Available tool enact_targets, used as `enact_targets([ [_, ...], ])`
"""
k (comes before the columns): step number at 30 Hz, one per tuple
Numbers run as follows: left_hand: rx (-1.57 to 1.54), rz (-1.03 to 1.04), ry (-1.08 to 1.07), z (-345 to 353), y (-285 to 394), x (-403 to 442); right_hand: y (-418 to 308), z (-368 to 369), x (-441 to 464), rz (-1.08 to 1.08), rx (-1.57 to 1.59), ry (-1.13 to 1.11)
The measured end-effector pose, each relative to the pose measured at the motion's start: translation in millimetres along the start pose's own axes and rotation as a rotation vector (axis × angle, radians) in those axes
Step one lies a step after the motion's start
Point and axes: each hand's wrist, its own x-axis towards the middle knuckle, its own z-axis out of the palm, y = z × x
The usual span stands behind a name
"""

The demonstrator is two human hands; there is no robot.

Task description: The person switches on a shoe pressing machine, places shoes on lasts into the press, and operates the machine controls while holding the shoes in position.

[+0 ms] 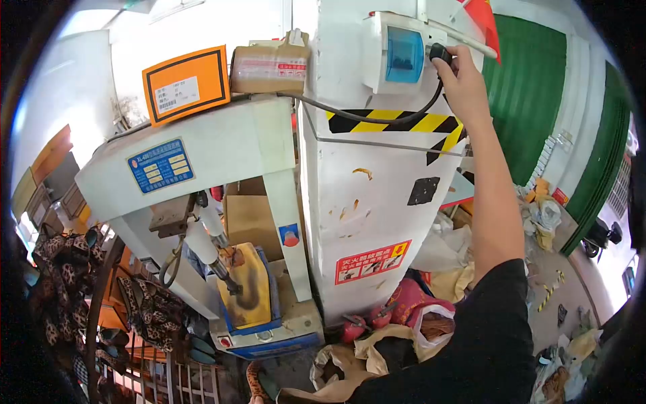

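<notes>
Raised at the upper right, my right hand [463, 75] has its fingers closed round a black plug [441, 54] at the side of a white electrical box [377, 57] with a blue window. A black cable [397, 120] hangs from the plug and runs left to the top of a pale green machine [229, 128]. At the bottom edge, only a small part of my left hand [257, 399] shows, beside a leopard-print item [254, 378]; its grip is hidden.
A white pillar [363, 202] bears the box. Open sacks [336, 367] and red extinguishers [353, 328] stand at its foot. An orange sign [186, 84] and a cardboard box [269, 67] rest on the machine. Leopard-print shoes [145, 303] hang on a rack at left.
</notes>
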Motion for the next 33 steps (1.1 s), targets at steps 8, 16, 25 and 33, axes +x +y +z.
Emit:
enact_targets([
  [8,0.377,0.255,-0.036,-40,-66,15,-12,11,9,-0.05,-0.259,0.02],
  [16,-0.215,-0.301,0.083,-13,38,-10,80,18,45,-0.235,-0.275,-0.091],
  [25,-0.36,-0.282,0.139,9,21,-33,16,42,17,-0.262,-0.196,0.116],
  [33,-0.388,-0.267,0.122,-6,-22,-58,185,121,220,0.707,-0.611,-0.132],
])
